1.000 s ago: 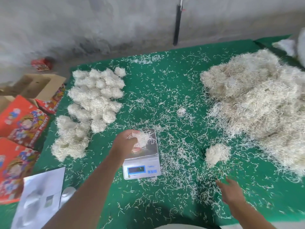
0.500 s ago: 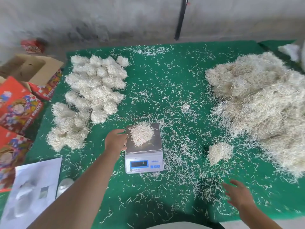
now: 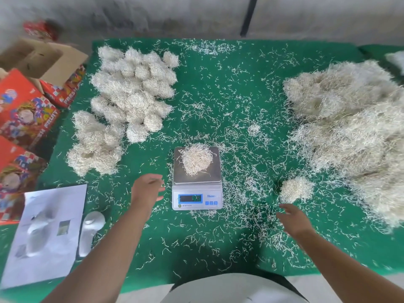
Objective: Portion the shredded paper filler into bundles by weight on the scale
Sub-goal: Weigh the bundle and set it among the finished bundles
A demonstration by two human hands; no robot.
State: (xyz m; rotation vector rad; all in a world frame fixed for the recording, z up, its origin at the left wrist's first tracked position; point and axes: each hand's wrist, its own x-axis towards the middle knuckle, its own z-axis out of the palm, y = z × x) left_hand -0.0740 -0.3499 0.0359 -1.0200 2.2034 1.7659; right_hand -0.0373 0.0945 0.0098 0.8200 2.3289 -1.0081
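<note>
Pale shredded-paper clump (image 3: 197, 161) heaped on scale (image 3: 197, 192) pan, big loose pile (image 3: 354, 127) right, bundles (image 3: 133, 92) left

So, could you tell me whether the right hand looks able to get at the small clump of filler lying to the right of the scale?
Probably yes: the right hand hovers open just short of the small clump, with only loose shreds on the green cloth between them.

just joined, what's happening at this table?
A person is weighing shredded paper filler. One clump sits on the scale; the left hand and right hand hover open beside it, holding nothing. Finished bundles lie far left, the bulk pile to the right. The display is unreadable.
</note>
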